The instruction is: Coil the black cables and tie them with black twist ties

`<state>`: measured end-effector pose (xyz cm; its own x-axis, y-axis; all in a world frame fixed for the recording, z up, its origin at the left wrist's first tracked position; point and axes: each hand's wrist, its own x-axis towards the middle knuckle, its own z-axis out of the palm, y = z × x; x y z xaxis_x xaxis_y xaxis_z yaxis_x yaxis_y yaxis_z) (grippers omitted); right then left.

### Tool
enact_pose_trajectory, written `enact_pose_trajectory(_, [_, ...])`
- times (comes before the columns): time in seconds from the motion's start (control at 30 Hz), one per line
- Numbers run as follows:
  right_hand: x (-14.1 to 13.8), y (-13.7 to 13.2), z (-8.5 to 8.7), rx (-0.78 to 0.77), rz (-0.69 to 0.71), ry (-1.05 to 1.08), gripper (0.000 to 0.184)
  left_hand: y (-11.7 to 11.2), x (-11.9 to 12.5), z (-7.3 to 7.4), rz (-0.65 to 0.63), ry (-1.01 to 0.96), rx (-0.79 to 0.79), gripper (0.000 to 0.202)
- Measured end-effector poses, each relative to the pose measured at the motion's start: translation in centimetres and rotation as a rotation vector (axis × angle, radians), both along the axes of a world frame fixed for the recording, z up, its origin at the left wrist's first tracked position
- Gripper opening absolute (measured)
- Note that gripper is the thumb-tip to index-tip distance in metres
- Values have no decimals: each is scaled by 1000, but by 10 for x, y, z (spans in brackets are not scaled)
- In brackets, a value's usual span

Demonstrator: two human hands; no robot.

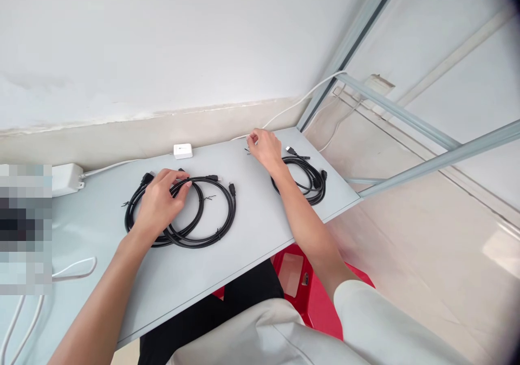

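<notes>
Your bench [252, 219] bears 2 tied coils [233, 213] under your half-curled left hand [160, 197], and 1 seemingly untied coil [320, 193] beside your pinching right hand [266, 147], both holds unclear.

The left hand [160, 197] hides part of two round black cable coils [233, 213]. Big blurry squares [26, 229] cover some of the flat pale gray counter [255, 213].

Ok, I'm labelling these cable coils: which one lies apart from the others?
The black coil at the right end of the table, partly behind the right forearm; the middle coil and far-left coil overlap each other by the left hand.
</notes>
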<state>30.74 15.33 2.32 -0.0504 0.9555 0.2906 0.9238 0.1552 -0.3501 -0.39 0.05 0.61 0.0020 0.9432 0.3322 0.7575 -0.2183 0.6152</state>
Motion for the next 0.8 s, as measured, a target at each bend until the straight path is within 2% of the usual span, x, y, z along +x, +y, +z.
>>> enact_pose_trajectory(0.07, [0, 0, 1, 26, -17, -2, 32, -3, 4, 5, -19, 23, 99, 26])
enact_pose_trajectory(0.13, [0, -1, 3, 47, -30, 6, 35, -7, 10, 10, -164, 5, 102, 27])
enact_pose_trajectory(0.23, [-2, -3, 4, 58, -14, 39, 35, -17, 21, 13, -496, 10, -101, 38])
enact_pose_trajectory(0.3, [-6, -4, 3, 67, 18, 66, 35, -22, 28, 10, -612, 81, -196, 46])
enact_pose_trajectory(0.43, [-19, -7, -3, 79, 119, 136, 37, -29, 34, 6, -670, 178, -310, 49])
enact_pose_trajectory(0.6, [-37, -17, -7, 84, 252, 206, 45, -31, 30, 18, -716, 202, -492, 39])
enact_pose_trajectory(0.7, [-45, -24, -7, 105, 307, 225, 47, -32, 28, 24, -716, 171, -513, 30])
enact_pose_trajectory(0.8, [-51, -31, -7, 116, 338, 234, 48, -32, 27, 27, -660, 84, -512, 24])
